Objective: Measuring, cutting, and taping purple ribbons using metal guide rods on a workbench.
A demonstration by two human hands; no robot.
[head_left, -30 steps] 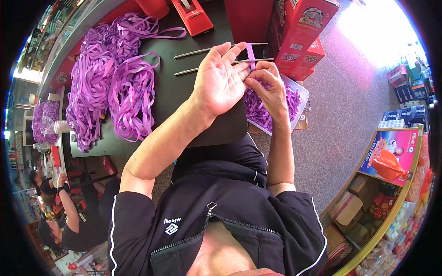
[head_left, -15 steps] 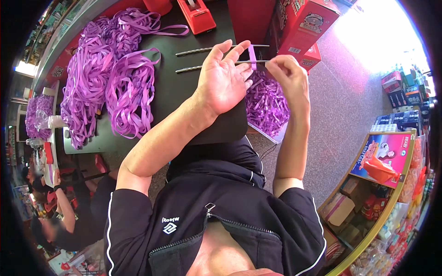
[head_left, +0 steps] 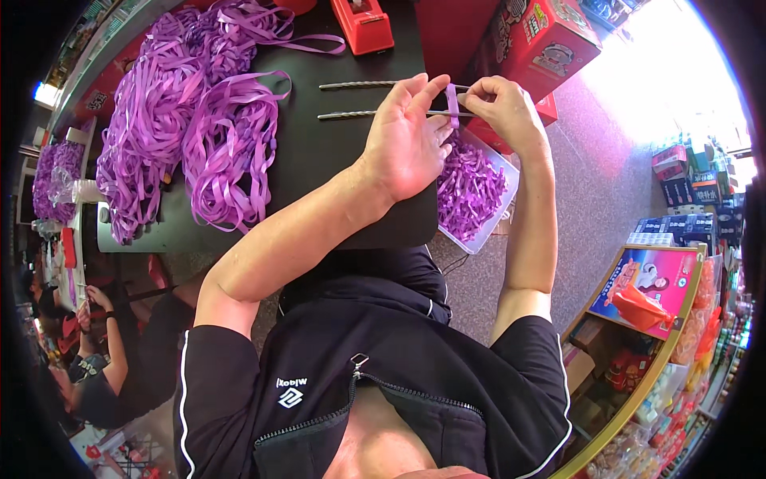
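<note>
Firstly: flat purple ribbon strip (head_left: 452,106), one, set across two slender twisted grey metal rods (head_left: 345,116) that project past the black tabletop (head_left: 307,156). Left hand (head_left: 408,148): palm up, fingers apart, beside the strip. Right hand (head_left: 508,112): fingers drawn together near the rod ends; contents indiscernible. White plastic tray (head_left: 511,179), holding cut purple ribbon pieces (head_left: 471,191): below the rods.

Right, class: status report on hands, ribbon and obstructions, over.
Left hand open, palm up, by metal rods. Right hand curled beside purple strip. Strip spans both rods. Red box beyond, apparently not blocking.
</note>
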